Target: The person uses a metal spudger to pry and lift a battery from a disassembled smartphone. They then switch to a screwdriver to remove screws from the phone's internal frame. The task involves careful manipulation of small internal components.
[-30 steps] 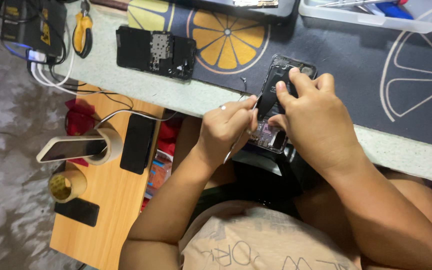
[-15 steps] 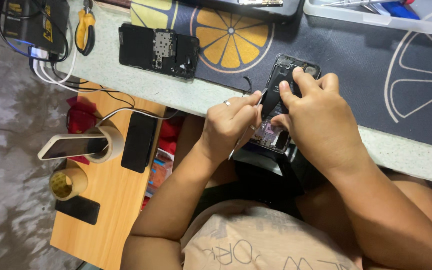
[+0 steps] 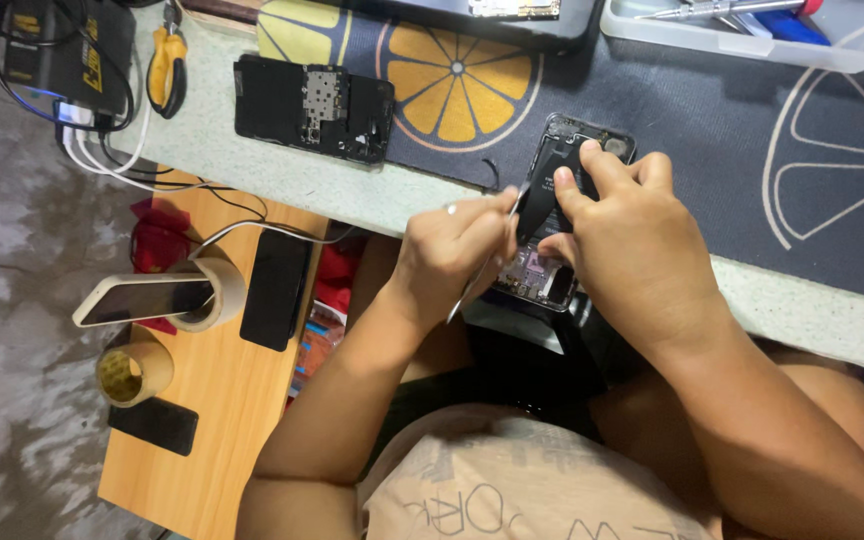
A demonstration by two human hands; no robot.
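Head view looks down on your two hands meeting at the near edge of the worktop (image 3: 252, 150), where an opened phone (image 3: 562, 215) with its back cover off lies partly on the dark mat with orange-slice print (image 3: 712, 130) and partly over the edge toward your lap. Your right hand (image 3: 632, 250) is closed around the phone from above, thumb and forefinger pressing on the black battery area, so the phone is clamped in place. Your left hand (image 3: 452, 255) is pinched shut on a thin metal tool (image 3: 487, 250), held like a pen with its tip at the phone's exposed interior; exactly which part the tip touches is hidden by your fingers. Judge this phone as light and stiff in its frame but fragile inside: the bare board and thin connectors near its lower end would likely tear or short under a careless pry, and the battery should not be bent or punctured. Hold it by the long side rails rather than pressing the open middle, and keep more of it resting on the mat, since the overhang invites a slip. Another opened phone (image 3: 312, 108) lies well apart to the left, near yellow-handled pliers (image 3: 167, 65), and a clear tray (image 3: 852, 45) sits at the far right.
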